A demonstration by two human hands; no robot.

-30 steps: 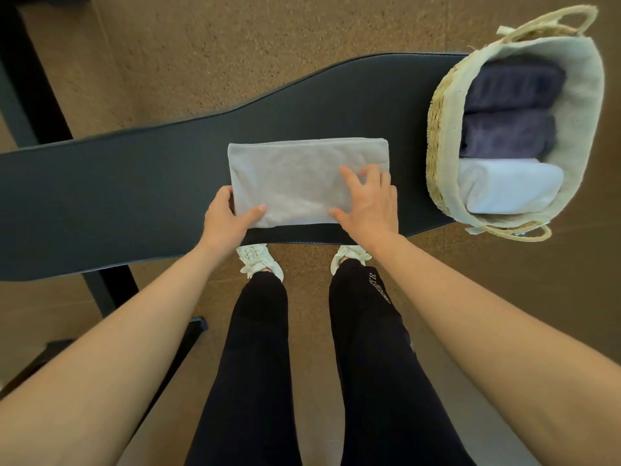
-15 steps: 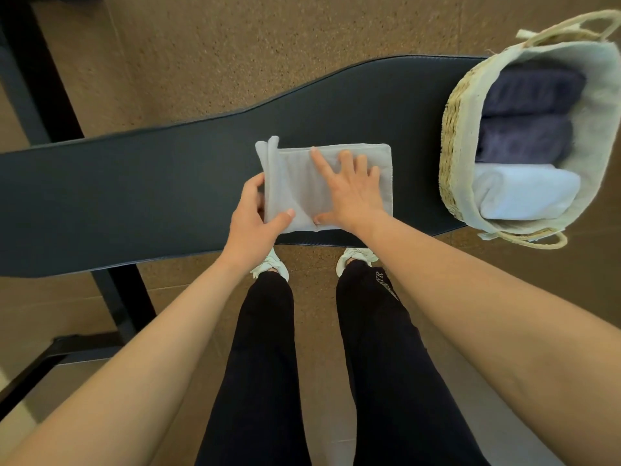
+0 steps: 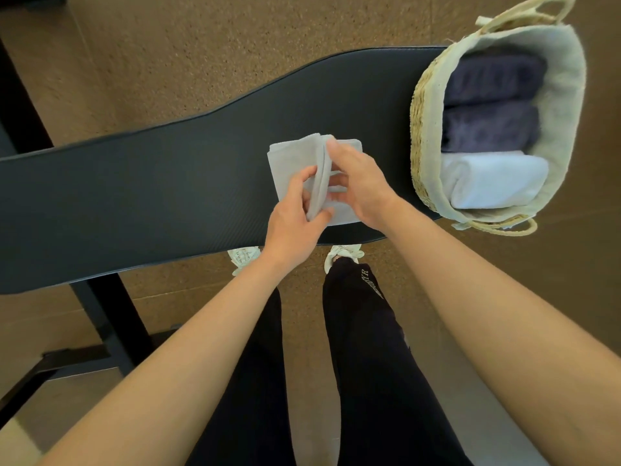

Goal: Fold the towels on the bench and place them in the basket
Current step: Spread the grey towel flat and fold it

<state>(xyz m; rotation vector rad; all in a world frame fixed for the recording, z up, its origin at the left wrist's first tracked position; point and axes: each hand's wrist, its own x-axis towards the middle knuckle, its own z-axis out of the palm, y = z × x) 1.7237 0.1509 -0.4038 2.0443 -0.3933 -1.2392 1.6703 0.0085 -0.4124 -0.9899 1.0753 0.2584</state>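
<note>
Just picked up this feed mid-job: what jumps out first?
A pale grey towel lies half-folded at the middle of the dark bench, the left hand pinching its raised fold and the right hand on top. At the bench's right end, a woven basket holds two dark towels and a white towel.

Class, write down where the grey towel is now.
Head view, centre: the grey towel lies on the black bench, between the left hand and right hand, with the basket to its right.
</note>
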